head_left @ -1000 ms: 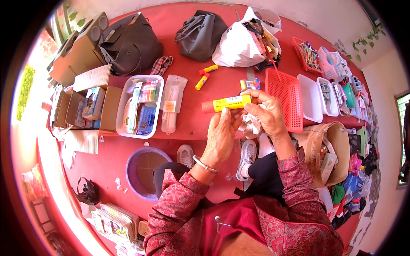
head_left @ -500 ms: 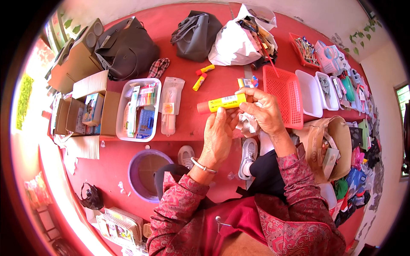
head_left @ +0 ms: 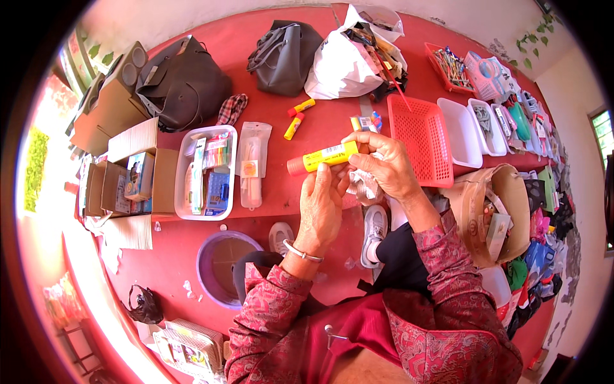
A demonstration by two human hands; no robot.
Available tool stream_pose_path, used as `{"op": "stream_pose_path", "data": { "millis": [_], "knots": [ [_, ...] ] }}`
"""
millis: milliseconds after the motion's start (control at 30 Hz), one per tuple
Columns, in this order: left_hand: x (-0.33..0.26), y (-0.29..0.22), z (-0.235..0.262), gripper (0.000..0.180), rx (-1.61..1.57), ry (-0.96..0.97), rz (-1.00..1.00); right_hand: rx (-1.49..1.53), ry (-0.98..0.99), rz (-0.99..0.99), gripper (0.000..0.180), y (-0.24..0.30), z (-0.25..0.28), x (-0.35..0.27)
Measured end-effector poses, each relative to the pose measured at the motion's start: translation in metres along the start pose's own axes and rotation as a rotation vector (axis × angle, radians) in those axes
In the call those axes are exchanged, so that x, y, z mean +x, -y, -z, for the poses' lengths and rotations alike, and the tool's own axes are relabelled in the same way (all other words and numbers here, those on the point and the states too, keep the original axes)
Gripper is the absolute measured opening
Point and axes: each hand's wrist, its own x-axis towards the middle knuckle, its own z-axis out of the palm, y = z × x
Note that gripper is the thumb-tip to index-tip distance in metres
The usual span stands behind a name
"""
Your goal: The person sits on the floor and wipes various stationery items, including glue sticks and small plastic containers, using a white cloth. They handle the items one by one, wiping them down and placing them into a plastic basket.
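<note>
Between both hands I hold a yellow glue stick [head_left: 331,155] with a red cap, lying nearly level with the cap to the left. My left hand [head_left: 320,201] grips its underside, thumb pressed near the middle. At its right end, the fingers of my right hand [head_left: 385,163] pinch it; a crumpled whitish tissue [head_left: 364,186] is tucked under that same hand. Farther back on the red tabletop lie two more glue sticks, one upper [head_left: 301,107] and one lower [head_left: 293,127]. Behind my right hand is another small yellow item [head_left: 355,123], partly hidden.
A white tray of stationery [head_left: 181,203] and a clear pencil case [head_left: 252,176] lie to the left, beside an open cardboard box [head_left: 167,182]. Right of my hands is a red perforated basket [head_left: 419,141]. Bags stand at the back; a purple bucket [head_left: 203,272] sits below.
The view has shifted slightly. Both hands still hold the glue stick, in nearly the same grip and tilt.
</note>
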Motion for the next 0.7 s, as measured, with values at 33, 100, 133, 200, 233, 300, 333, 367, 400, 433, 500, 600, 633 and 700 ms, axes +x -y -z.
{"op": "stream_pose_path", "data": {
  "millis": [33,100,133,200,233,300,333,367,400,433,500,600,633,700],
  "knots": [
    [-0.0001,0.0,0.0001,0.031,0.007,-0.002,0.002,-0.012,0.003,-0.001,0.025,-0.0004,0.0007,0.0001],
    [0.0004,0.0,0.0005,0.032,0.021,-0.007,0.004,-0.007,-0.002,-0.01,0.024,-0.0015,0.0012,0.0003],
    [0.0003,0.0001,0.0011,0.032,0.024,-0.006,0.003,0.012,-0.005,-0.02,0.024,-0.0026,0.0007,0.0005],
    [0.0005,0.0009,0.0017,0.032,0.029,-0.004,0.002,0.028,-0.012,-0.026,0.024,-0.0023,-0.0004,0.0005],
    [0.0,0.0012,0.0022,0.032,0.037,-0.004,-0.002,0.026,-0.015,-0.026,0.024,-0.0011,-0.0013,-0.0005],
    [-0.001,0.0007,0.0015,0.032,0.054,-0.004,-0.009,0.019,-0.005,-0.02,0.024,0.0026,-0.0029,-0.0015],
    [-0.0014,0.0004,0.0009,0.032,0.054,-0.004,-0.013,0.018,-0.004,-0.023,0.024,0.0034,-0.0034,-0.0018],
    [-0.0018,0.0001,0.0004,0.032,0.054,-0.005,-0.017,0.019,-0.003,-0.026,0.024,0.0036,-0.0039,-0.0021],
    [-0.0025,-0.0001,0.0009,0.032,0.055,-0.006,-0.02,0.019,-0.003,-0.029,0.024,0.0029,-0.0043,-0.0023],
    [-0.0023,-0.0004,0.0008,0.032,0.049,-0.012,-0.018,0.01,0.002,-0.023,0.024,0.0027,-0.0039,-0.0019],
    [-0.0021,-0.0006,0.0016,0.03,0.026,-0.005,-0.026,-0.009,0.009,-0.01,0.024,0.0016,-0.0032,-0.0011],
    [-0.001,0.0004,0.0011,0.027,0.041,-0.026,-0.039,-0.012,0.015,-0.017,0.024,0.0029,-0.0048,-0.0005],
    [-0.0009,0.0007,0.0008,0.026,0.055,-0.039,-0.044,-0.011,0.013,-0.015,0.024,0.0024,-0.0051,-0.0003],
    [-0.0019,-0.0019,-0.0008,0.025,0.044,-0.043,-0.024,-0.009,0.008,-0.013,0.024,0.0012,-0.0053,0.0001]
  ]
}}
